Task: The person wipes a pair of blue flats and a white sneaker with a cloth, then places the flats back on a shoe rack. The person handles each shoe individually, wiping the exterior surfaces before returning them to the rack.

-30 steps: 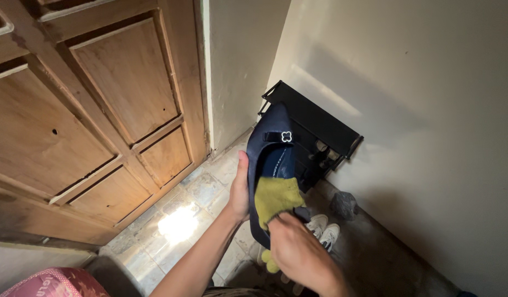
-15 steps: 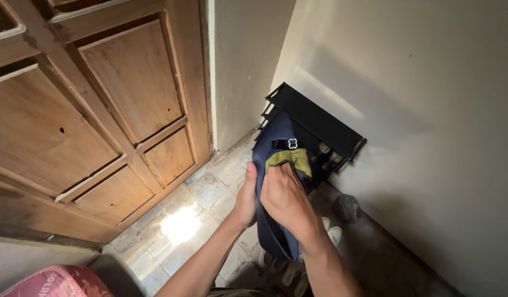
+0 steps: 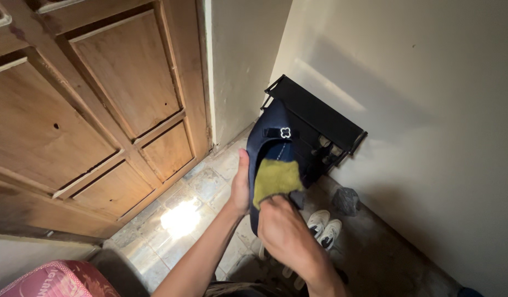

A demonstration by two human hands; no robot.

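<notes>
Here the left hand (image 3: 240,190) grips a dark blue flat shoe (image 3: 273,159) by its side edge, toe pointing away toward the black shoe rack (image 3: 320,118), opening turned up to the camera. The right hand (image 3: 287,236) is closed on a yellow-green cloth (image 3: 276,180), pressing it into the shoe's inside, roughly at the middle of the insole.

To wipe well, I judge the left hand should keep the shoe steady and tilted so the inside stays in view, thumb firm on the rim so the soft upper does not fold. The cloth wants short, firm strokes along the insole, heel to toe, with a fingertip behind the fabric to reach the narrow toe under the small silver clover ornament (image 3: 285,132). Too much pressure may buckle the side, so the holding hand should back up the spot being rubbed.

Relative to the shoe: the left hand touches its left side, the right hand sits just below its heel end, the cloth lies inside it. The rack stands just beyond the toe against the pale wall (image 3: 419,82). A pair of white sneakers (image 3: 322,226) lies on the floor below the heel, a grey stone (image 3: 346,201) near them, and the wooden door (image 3: 100,104) is well to the shoe's left.
</notes>
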